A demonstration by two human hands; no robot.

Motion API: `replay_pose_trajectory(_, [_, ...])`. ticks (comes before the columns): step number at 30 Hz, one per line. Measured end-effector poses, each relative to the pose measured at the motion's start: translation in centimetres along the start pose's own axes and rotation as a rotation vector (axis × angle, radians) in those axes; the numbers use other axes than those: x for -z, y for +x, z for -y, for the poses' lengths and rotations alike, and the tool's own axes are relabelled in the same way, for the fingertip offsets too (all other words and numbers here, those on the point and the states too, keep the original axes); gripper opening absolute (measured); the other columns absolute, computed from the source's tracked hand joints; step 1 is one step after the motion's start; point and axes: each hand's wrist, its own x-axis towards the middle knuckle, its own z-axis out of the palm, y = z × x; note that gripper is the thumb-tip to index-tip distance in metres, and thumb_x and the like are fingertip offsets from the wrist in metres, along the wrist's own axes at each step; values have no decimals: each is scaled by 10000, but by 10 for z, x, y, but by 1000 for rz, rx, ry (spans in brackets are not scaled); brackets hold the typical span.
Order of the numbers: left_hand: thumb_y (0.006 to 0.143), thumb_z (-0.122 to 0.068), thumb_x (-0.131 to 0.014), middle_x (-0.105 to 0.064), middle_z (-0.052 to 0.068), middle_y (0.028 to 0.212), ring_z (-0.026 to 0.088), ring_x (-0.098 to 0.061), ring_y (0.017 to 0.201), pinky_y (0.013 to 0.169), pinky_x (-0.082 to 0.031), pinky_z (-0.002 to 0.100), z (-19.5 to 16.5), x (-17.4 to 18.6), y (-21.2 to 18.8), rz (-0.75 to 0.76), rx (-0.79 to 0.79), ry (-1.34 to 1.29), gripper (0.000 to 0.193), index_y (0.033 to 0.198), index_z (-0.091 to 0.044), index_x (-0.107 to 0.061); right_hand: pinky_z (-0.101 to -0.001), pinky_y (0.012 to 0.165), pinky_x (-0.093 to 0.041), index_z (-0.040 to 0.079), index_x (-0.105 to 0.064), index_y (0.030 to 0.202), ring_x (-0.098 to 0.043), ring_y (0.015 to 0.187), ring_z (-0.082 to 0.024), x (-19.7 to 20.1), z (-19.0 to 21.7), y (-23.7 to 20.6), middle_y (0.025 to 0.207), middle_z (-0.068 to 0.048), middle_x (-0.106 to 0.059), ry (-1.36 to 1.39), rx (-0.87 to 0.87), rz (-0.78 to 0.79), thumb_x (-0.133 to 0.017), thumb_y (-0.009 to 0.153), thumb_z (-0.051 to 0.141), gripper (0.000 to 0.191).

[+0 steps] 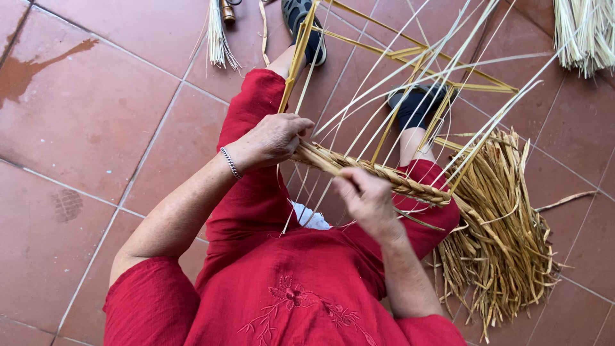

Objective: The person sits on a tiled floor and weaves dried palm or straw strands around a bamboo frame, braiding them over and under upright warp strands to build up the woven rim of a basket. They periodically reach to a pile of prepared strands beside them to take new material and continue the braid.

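A thick braided straw rope (pixel 359 170) runs across my lap, from my left hand down to the right. My left hand (pixel 272 140), with a thin bracelet at the wrist, is shut on the braid's left end beside a yellow cane frame (pixel 391 51). My right hand (pixel 366 198) grips the braid's middle from above. Long pale straw strands (pixel 410 83) fan up and away from the braid across the frame. The braid's right end trails into a loose bundle of dry straw (pixel 500 230).
I sit in red clothes over a terracotta tile floor (pixel 96 128), dark shoes (pixel 416 102) out in front. More straw bundles lie at the top right (pixel 583 32) and top centre (pixel 218 38). A wet patch (pixel 32 67) marks the tiles at left.
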Motion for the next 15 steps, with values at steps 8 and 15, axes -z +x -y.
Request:
replay_pose_trajectory(8, [818,-150,-703,-709,155,1007,367,-683,962,810,-552,465,-8,13,3,87,-159,-145,307,1106,-47,-684,-378,788,-507,76,-752,912,-622,937,-263,33,36,55,1027,-82,-806,-691,808,-627,-799,770,58,151])
replay_pose_trajectory(15, [820,-387,-823,-689,144,885,340,-673,920,783,-540,467,-25,2,-6,56,58,73,390,924,-45,-668,-372,732,-493,170,-768,983,-693,689,-212,53,40,70,720,-41,-716,-588,161,78,-710,988,340,180])
